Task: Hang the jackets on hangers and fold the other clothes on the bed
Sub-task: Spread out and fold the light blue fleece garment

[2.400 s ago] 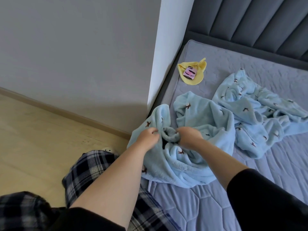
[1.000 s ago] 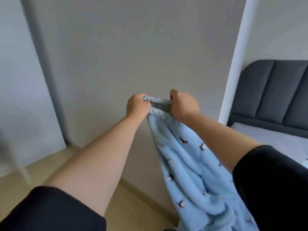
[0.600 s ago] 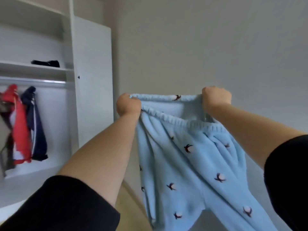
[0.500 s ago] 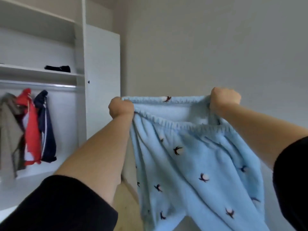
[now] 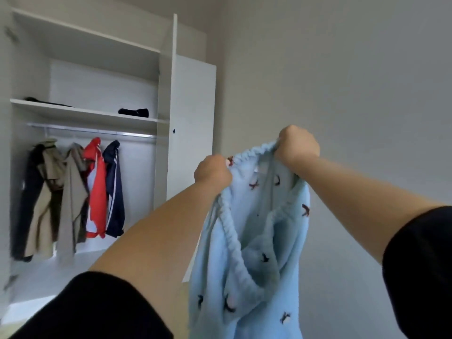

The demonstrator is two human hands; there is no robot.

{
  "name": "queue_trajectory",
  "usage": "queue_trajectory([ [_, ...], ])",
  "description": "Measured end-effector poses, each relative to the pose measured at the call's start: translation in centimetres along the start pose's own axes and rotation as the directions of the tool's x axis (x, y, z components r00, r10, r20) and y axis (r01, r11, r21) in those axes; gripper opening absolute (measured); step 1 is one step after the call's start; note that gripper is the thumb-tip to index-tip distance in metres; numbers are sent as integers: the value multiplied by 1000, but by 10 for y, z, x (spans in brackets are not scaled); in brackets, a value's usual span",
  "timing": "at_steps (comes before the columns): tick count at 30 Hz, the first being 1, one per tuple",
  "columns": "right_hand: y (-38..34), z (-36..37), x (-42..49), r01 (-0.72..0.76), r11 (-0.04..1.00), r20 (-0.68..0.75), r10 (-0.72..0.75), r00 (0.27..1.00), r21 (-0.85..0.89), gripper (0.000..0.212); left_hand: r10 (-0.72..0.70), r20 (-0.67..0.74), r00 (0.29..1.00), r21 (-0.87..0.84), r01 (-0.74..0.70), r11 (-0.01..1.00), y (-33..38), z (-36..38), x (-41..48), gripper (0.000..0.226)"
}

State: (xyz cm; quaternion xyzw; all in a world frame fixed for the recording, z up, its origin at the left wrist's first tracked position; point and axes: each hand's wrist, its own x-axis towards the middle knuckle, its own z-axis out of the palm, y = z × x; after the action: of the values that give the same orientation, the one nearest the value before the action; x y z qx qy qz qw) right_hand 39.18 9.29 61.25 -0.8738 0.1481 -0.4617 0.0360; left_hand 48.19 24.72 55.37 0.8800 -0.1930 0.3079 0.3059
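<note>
At nine o'clock of the view stands a tall white open wardrobe point(image 5: 166, 69); the frame cuts off its left edge. Under its white middle shelf point(image 5: 85, 113) runs a thin metal rail point(image 5: 97, 133). Several jackets hang from it, side by side: a dark and beige long coat point(image 5: 46, 192), a grey-beige jacket point(image 5: 71, 192), a red-and-white sports jacket point(image 5: 97, 187) and a navy jacket with white stripes point(image 5: 115, 192). They are blurred, and their hangers are hidden under the collars. On the shelf, toward ten o'clock, lies a small dark folded thing point(image 5: 133, 112); I cannot tell what it is. The white wardrobe door point(image 5: 193, 118) stands open at eleven o'clock, beside a plain grey wall point(image 5: 342, 69) that fills the right half.

Near the centre, the left hand point(image 5: 212, 171) is a fist closed on the elastic waistband of the light-blue fleece trousers with small dark figures point(image 5: 256, 241). At one o'clock from it, a little higher, the right hand point(image 5: 297, 148) is clenched on the same waistband. The two hands are apart, and the waistband sags open between them. The trousers hang in the air down to six o'clock, where the frame cuts off the legs. A small pale label is sewn inside the waistband, but no writing on it can be read. Black sleeves point(image 5: 97, 307) cover both upper arms at the lower corners.
</note>
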Motion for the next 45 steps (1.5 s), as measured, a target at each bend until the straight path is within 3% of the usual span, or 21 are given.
queue_trajectory([
  [2,17,6,-6,-4,984,94,21,995,-179,16,-102,-77,992,43,105,994,-27,-8,6,21],
  [5,43,19,-24,-20,944,176,82,981,-329,16,-116,-92,989,121,127,985,-56,-11,5,28],
  [10,72,35,-42,-159,890,256,288,923,-428,29,-168,-84,982,2,168,986,-74,0,3,29],
  [13,84,36,-47,-286,889,248,385,889,-357,25,-256,-92,962,-36,254,967,-88,0,4,28],
  [17,94,35,-49,-495,866,161,500,851,-73,6,-329,-116,937,-113,317,942,-107,1,5,28],
  [19,98,39,-48,-596,802,320,554,768,42,4,-339,-34,940,-209,325,922,-115,0,7,17],
  [22,95,43,-53,-779,569,462,634,620,264,13,-201,243,949,-259,263,930,-118,2,-1,18],
  [24,91,44,-55,-773,511,470,614,634,375,22,-166,390,906,-293,293,910,-117,5,-7,19],
  [26,91,44,-58,-723,546,468,551,691,425,21,-192,491,850,-333,387,860,-117,7,-11,10],
  [30,96,38,-62,-687,517,548,420,723,510,17,-233,586,776,-439,546,714,-117,8,-17,13],
  [33,99,34,-62,-676,519,597,343,725,523,14,-32,709,705,-576,604,551,-118,7,-20,23],
  [35,99,35,-62,-670,550,574,369,731,499,29,120,775,621,-560,585,587,-115,4,-22,30],
  [38,102,36,-64,-665,581,487,457,744,470,50,192,823,535,-492,501,712,-106,0,-27,48],
  [42,112,32,-64,-689,544,484,491,724,479,46,191,853,485,-384,339,859,-92,-2,-30,61],
  [45,115,29,-70,-675,583,483,476,735,453,37,182,853,489,-344,265,901,-89,0,-31,67],
])
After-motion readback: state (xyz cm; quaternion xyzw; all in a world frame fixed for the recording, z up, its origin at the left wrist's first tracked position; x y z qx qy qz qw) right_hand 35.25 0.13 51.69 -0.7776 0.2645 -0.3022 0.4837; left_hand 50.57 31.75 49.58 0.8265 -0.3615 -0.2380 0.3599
